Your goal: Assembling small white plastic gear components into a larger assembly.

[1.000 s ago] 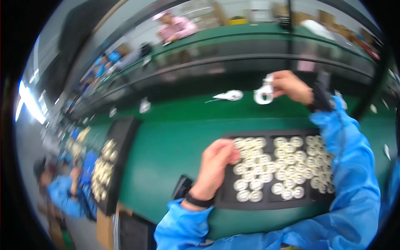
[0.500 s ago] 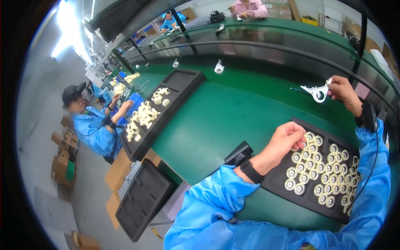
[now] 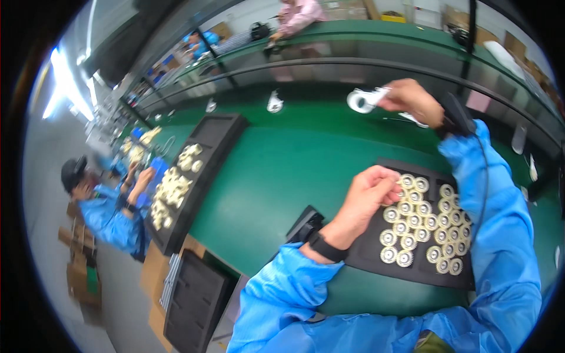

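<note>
My right hand (image 3: 412, 101) is raised over the far green strip, its fingers closed on a white plastic bracket (image 3: 360, 101) with a round ring at its left end. Beneath that hand, another white bracket (image 3: 415, 120) is partly visible. My left hand (image 3: 369, 197) hovers at the left edge of a black foam tray (image 3: 369, 257), thumb and fingertips pinched together; whatever is between them is hidden. Pale toothed gear pieces (image 3: 414, 221) with dark centres fill much of this tray in clusters. My right sleeve covers its right part.
Left on the green bench stands another black tray (image 3: 231, 125) with cream plastic parts (image 3: 172, 187). A person in blue (image 3: 112, 215) works beside it. White brackets (image 3: 275, 102) lie along the far strip. A black rail (image 3: 329, 61) crosses behind, and an unfilled tray (image 3: 191, 300) leans below.
The whole view has swung rightward. My right hand has moved left and farther away with the white bracket, which has turned so its ring points left. My left hand stays by the tray.
</note>
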`<state>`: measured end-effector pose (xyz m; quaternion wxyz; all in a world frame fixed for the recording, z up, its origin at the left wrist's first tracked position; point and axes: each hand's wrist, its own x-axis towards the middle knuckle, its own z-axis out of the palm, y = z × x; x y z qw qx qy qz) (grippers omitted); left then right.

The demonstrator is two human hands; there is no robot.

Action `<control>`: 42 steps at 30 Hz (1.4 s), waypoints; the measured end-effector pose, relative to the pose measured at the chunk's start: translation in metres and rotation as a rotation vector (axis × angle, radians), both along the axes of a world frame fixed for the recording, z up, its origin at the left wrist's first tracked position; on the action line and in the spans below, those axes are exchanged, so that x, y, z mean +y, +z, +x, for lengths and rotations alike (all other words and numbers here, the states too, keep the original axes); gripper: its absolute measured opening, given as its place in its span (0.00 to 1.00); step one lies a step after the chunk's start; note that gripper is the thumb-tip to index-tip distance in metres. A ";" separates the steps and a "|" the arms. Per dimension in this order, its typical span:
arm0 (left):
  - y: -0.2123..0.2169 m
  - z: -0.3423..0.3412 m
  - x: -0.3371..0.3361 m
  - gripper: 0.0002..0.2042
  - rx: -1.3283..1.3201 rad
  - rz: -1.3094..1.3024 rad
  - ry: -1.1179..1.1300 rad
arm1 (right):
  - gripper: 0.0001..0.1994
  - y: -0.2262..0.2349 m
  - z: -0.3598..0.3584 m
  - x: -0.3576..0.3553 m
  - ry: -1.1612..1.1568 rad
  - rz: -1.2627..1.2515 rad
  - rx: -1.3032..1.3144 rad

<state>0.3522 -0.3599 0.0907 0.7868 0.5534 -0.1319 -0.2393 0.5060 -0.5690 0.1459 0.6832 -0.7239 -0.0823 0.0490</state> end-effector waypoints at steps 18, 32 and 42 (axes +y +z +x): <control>0.000 0.001 -0.003 0.08 -0.021 0.018 -0.002 | 0.17 -0.048 -0.014 -0.074 -0.078 -1.521 -0.269; 0.013 -0.016 -0.007 0.16 -0.022 -0.016 -0.123 | 0.15 0.047 -0.125 -0.066 0.123 -0.908 -0.847; 0.048 -0.099 -0.026 0.32 0.204 -0.422 -0.419 | 0.12 0.014 -0.314 -0.005 0.168 -0.705 -1.130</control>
